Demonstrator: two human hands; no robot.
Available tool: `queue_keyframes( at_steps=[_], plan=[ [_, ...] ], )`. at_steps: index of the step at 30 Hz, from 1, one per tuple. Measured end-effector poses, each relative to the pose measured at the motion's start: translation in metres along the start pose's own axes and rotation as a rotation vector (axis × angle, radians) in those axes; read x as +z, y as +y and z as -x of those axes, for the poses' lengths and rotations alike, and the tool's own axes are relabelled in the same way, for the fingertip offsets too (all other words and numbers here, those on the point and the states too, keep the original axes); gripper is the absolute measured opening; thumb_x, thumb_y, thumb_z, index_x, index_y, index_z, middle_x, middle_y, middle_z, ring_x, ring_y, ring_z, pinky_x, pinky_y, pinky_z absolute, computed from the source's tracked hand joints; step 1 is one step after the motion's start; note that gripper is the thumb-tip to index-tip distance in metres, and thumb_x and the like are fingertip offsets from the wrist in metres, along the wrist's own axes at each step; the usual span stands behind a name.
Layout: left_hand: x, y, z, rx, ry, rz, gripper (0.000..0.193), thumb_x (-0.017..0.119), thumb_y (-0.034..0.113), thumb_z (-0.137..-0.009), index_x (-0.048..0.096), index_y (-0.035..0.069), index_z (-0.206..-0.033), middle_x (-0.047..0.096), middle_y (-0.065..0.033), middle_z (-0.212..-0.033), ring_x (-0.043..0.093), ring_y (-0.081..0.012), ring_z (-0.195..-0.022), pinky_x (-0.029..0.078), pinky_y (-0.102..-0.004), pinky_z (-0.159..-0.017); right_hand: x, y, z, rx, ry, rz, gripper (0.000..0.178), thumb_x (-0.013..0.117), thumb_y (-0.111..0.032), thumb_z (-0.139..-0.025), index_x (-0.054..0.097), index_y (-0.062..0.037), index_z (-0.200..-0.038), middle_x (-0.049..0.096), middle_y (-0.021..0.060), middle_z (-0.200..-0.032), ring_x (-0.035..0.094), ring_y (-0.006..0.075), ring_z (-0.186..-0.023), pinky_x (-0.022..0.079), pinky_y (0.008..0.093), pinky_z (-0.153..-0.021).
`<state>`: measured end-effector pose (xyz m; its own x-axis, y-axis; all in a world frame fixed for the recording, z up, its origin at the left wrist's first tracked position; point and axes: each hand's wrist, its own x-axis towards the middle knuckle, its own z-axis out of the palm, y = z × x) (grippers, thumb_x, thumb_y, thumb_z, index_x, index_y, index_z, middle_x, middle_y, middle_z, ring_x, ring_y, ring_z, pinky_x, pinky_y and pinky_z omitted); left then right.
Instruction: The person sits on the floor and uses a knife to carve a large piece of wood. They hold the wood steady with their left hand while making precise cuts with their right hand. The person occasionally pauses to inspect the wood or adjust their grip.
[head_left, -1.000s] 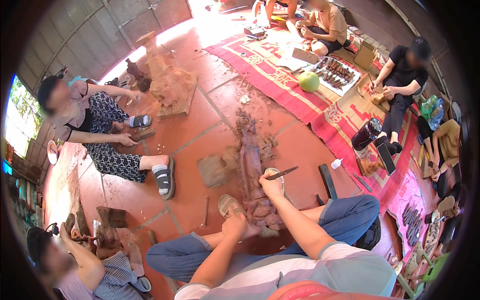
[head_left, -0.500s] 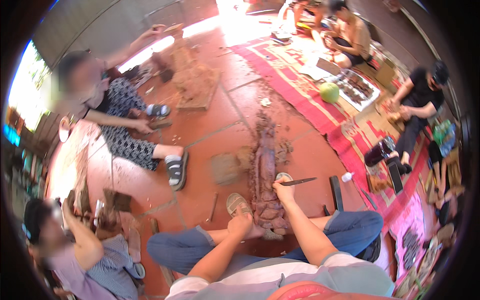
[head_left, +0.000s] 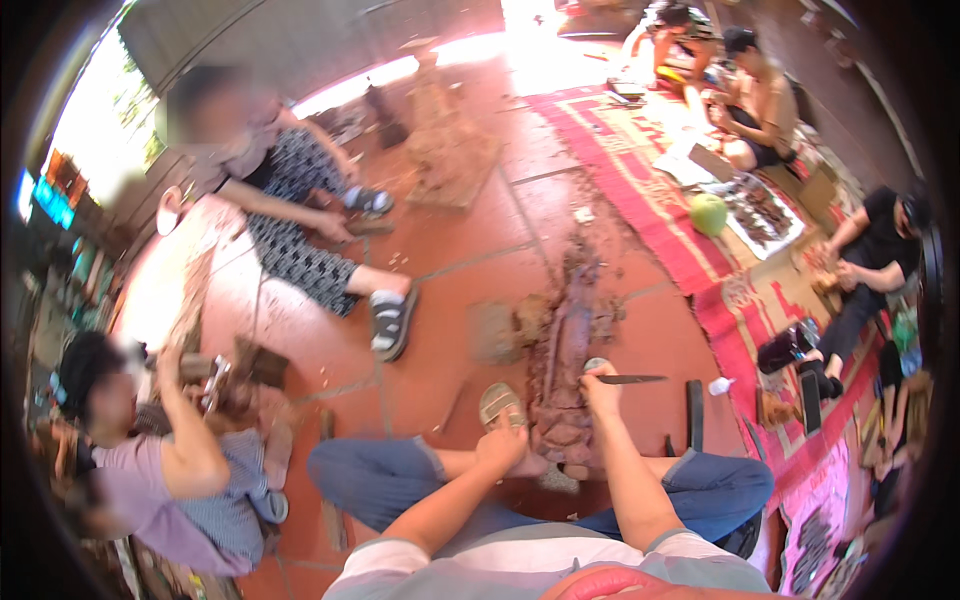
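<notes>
A long reddish-brown carved piece (head_left: 562,375) lies on the tiled floor between my folded legs, pointing away from me. Its surface looks rough and worked, with crumbs and shavings around it. My right hand (head_left: 601,394) is closed on a dark, thin knife-like blade (head_left: 640,379), which points to the right, just beside the piece's right edge. On the near left side, my left hand (head_left: 503,447) is lowered between a sandal (head_left: 502,402) and the piece. Its fingers are too small and partly hidden to make out.
A flat brownish block (head_left: 493,333) lies left of the piece. A dark bar (head_left: 695,415) is at my right knee, near a red patterned mat (head_left: 735,290). One co-worker (head_left: 300,200) sits ahead left beside a carved wooden form (head_left: 450,150); another (head_left: 165,450) sits close on my left.
The whole view has shifted, so the scene sits further right and lower. The co-worker ahead left has lowered a raised arm from the carved form. My right hand still holds the blade.
</notes>
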<state>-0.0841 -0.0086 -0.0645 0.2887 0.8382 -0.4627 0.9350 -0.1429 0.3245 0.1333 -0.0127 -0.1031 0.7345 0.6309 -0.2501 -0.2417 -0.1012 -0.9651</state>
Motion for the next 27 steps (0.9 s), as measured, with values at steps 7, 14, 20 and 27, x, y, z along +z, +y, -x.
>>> queue_keyframes(
  at_steps=[7, 14, 20, 27],
  plan=[
    [-0.008, 0.004, 0.007, 0.022, 0.008, -0.052, 0.069, 0.041, 0.042, -0.088, 0.025, 0.0, -0.141, 0.065, -0.0305, -0.088, 0.066, -0.0433, -0.08, 0.052, -0.0511, -0.073, 0.013, -0.018, 0.02, -0.296, -0.006, 0.359, 0.008, 0.067, -0.008, -0.07, 0.06, -0.0058, -0.072, 0.06, 0.0051, -0.069, 0.057, 0.0171, -0.069, 0.044, 0.0311, -0.065],
    [-0.009, 0.003, 0.005, 0.01, -0.01, -0.072, 0.07, 0.043, 0.041, -0.088, 0.024, 0.0, -0.141, 0.065, -0.0302, -0.088, 0.066, -0.0429, -0.08, 0.052, -0.0498, -0.072, 0.023, -0.025, 0.035, -0.319, 0.068, 0.335, 0.008, 0.065, -0.009, -0.07, 0.06, -0.0048, -0.074, 0.062, 0.0105, -0.07, 0.061, 0.0226, -0.072, 0.047, 0.0334, -0.067],
    [-0.01, 0.006, 0.004, 0.03, 0.007, -0.065, 0.07, 0.042, 0.041, -0.088, 0.024, 0.0, -0.142, 0.066, -0.0285, -0.087, 0.066, -0.0421, -0.08, 0.052, -0.0499, -0.072, 0.017, -0.01, 0.016, -0.258, 0.057, 0.395, 0.007, 0.065, -0.01, -0.071, 0.061, -0.0067, -0.075, 0.063, 0.0112, -0.071, 0.062, 0.0246, -0.074, 0.048, 0.0356, -0.068],
    [-0.007, 0.005, 0.004, 0.032, 0.0, -0.072, 0.071, 0.043, 0.041, -0.088, 0.022, 0.0, -0.142, 0.066, -0.0283, -0.085, 0.066, -0.0419, -0.079, 0.052, -0.0498, -0.072, 0.013, -0.02, 0.02, -0.206, 0.053, 0.382, 0.006, 0.065, -0.01, -0.072, 0.061, -0.0075, -0.076, 0.063, 0.0105, -0.072, 0.062, 0.024, -0.073, 0.048, 0.0355, -0.067]
  ],
)
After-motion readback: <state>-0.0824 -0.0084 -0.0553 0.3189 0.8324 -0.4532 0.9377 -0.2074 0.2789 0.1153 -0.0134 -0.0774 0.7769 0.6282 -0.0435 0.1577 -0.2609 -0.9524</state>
